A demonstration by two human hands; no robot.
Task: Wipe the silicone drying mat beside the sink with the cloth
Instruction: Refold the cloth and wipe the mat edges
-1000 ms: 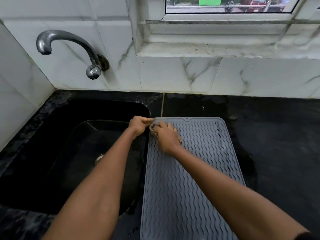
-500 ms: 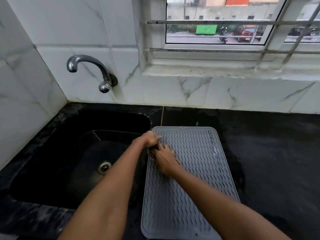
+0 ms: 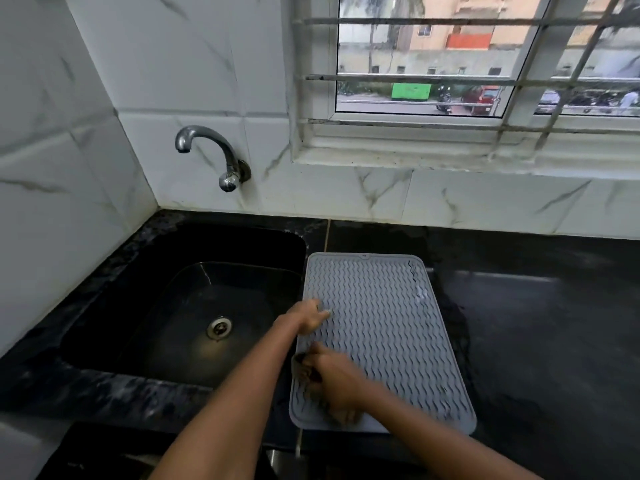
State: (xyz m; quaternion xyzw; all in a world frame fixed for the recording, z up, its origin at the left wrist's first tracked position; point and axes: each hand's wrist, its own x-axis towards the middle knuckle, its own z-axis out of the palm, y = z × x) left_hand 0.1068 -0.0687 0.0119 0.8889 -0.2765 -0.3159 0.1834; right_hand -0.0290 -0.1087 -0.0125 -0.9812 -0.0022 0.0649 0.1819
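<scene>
Your grey silicone drying mat (image 3: pixel 381 334) lies flat in the lower centre of the frame on the black desk (image 3: pixel 540 323), its left edge just beside the black sink (image 3: pixel 180 306). Your right hand (image 3: pixel 336 386) is blurred at the mat's lower left; its grip looks curled over a dark cloth (image 3: pixel 304 370), though the blur hides how firmly. Higher up, your left hand (image 3: pixel 310 318) rests on the mat's left edge, its grip too blurred to tell.

The right hand (image 3: pixel 337 386) is motion-blurred, hiding most of the cloth (image 3: pixel 304 370) beneath it.
</scene>
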